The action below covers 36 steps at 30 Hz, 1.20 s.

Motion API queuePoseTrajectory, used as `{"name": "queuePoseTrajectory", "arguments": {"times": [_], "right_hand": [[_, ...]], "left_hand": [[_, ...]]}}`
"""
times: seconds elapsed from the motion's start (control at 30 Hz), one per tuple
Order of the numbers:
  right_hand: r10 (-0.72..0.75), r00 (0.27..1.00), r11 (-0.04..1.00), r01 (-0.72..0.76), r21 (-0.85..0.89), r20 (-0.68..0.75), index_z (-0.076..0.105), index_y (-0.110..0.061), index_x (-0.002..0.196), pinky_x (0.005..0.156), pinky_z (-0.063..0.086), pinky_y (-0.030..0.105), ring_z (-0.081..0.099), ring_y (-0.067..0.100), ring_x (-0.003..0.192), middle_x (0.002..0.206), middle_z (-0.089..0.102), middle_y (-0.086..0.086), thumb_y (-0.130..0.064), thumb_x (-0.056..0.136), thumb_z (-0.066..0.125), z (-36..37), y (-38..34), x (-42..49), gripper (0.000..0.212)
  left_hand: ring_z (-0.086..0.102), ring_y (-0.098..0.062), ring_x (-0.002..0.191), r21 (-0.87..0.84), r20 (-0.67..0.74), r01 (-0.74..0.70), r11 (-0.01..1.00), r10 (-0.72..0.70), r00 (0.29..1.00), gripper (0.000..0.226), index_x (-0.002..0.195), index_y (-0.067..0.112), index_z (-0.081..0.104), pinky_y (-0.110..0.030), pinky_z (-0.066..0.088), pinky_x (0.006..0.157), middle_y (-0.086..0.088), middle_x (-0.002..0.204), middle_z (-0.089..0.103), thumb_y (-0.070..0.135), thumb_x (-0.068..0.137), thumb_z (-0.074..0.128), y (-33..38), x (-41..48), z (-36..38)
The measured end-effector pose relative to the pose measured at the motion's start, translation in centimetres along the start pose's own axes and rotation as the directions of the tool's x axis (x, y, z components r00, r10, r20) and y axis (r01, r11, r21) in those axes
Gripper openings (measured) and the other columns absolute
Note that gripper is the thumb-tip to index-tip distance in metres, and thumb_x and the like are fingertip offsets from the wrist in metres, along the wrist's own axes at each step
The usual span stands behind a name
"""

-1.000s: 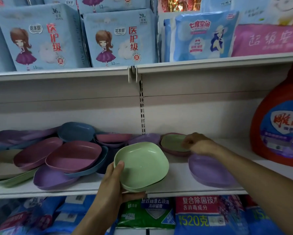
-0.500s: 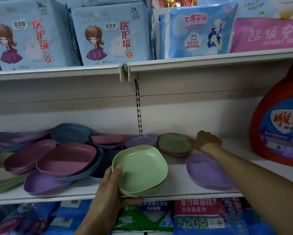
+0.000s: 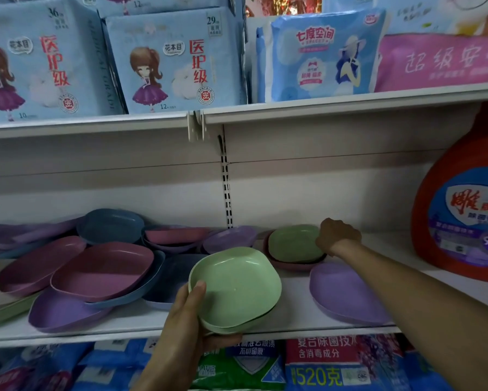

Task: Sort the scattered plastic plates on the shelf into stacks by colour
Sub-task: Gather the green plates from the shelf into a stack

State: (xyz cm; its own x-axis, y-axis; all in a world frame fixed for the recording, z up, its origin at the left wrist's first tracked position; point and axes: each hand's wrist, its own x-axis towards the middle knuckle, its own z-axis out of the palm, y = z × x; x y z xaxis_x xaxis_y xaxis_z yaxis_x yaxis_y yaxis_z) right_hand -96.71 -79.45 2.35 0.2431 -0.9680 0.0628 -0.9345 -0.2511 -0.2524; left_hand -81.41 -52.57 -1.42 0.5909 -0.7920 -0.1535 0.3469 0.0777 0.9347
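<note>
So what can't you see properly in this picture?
All in the head view:
- Right hand: the back of the hand hides its fingers, so its grip on the far green plate is unclear.
- Green stack in the left hand: the rims overlap, so the plates can't be counted.
- Pink plate: mostly covered by the far green plate.
- Detergent bottle: cut off by the right edge.

My head-worn wide camera faces the shelf (image 3: 295,306) squarely from close by, tilted slightly down; my left forearm (image 3: 166,362) enters bottom centre, my right forearm (image 3: 434,306) lower right.
</note>
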Motion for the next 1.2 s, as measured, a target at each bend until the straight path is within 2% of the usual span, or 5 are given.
{"name": "queuePoseTrajectory", "arguments": {"times": [0.17, 0.33, 0.47, 0.83, 1.2], "right_hand": [[0.003, 0.980, 0.998, 0.010, 0.063, -0.201, 0.058, -0.005, 0.112, 0.081, 0.045, 0.033, 0.059, 0.034, 0.108, 0.119, 0.060, 0.015, -0.013, 0.090, 0.047, -0.8, 0.5, -0.3, 0.026], [-0.029, 0.954, 0.910, 0.149, 0.388, -0.299, 0.059, -0.005, 0.078, 0.066, 0.045, 0.033, 0.062, 0.035, 0.083, 0.082, 0.063, 0.015, -0.018, 0.093, 0.050, -1.8, 0.0, -1.3, 0.022], [-0.173, 0.918, 0.803, 0.342, 0.488, -0.357, 0.065, -0.011, 0.091, 0.071, 0.047, 0.031, 0.058, 0.027, 0.079, 0.082, 0.062, 0.005, -0.020, 0.091, 0.056, -2.2, -2.3, -5.5, 0.013], [-0.510, 0.800, 0.663, 0.600, 0.447, -0.316, 0.050, -0.015, 0.072, 0.054, 0.036, 0.033, 0.043, 0.016, 0.052, 0.057, 0.052, 0.000, -0.019, 0.092, 0.054, 1.4, -9.0, -18.0, 0.021], [-0.579, 0.784, 0.775, 0.614, 0.147, -0.222, 0.046, -0.022, 0.081, 0.063, 0.041, 0.032, 0.053, 0.022, 0.074, 0.079, 0.061, -0.004, -0.031, 0.094, 0.043, 3.6, -16.6, -27.3, 0.016]], "left_hand": [[0.064, -0.037, 0.101, -0.014, 0.008, -0.022, 1.000, 0.022, 1.000, 0.026, 0.121, 0.022, 0.056, -0.046, 0.058, 0.059, -0.011, 0.125, 0.057, 0.034, 0.098, 0.047, -0.2, -0.4, 0.0], [0.064, -0.036, 0.099, -0.030, 0.007, -0.037, 0.999, 0.037, 0.999, 0.027, 0.123, 0.024, 0.055, -0.047, 0.059, 0.059, -0.009, 0.123, 0.057, 0.034, 0.099, 0.047, -0.2, -1.7, -0.5], [0.064, -0.037, 0.100, -0.043, -0.028, -0.064, 0.997, 0.063, 0.998, 0.026, 0.122, 0.026, 0.055, -0.050, 0.058, 0.062, -0.009, 0.123, 0.057, 0.034, 0.099, 0.046, -0.2, -3.3, -1.7], [0.064, -0.033, 0.104, 0.006, -0.107, -0.216, 0.976, 0.215, 0.971, 0.032, 0.121, 0.032, 0.054, -0.042, 0.059, 0.060, -0.003, 0.124, 0.057, 0.045, 0.094, 0.043, -0.1, -9.0, -7.7], [0.069, -0.030, 0.098, 0.039, -0.076, -0.243, 0.969, 0.245, 0.967, 0.044, 0.126, 0.026, 0.053, -0.044, 0.060, 0.064, -0.004, 0.124, 0.060, 0.051, 0.090, 0.047, 1.5, -13.2, -15.8]]}}
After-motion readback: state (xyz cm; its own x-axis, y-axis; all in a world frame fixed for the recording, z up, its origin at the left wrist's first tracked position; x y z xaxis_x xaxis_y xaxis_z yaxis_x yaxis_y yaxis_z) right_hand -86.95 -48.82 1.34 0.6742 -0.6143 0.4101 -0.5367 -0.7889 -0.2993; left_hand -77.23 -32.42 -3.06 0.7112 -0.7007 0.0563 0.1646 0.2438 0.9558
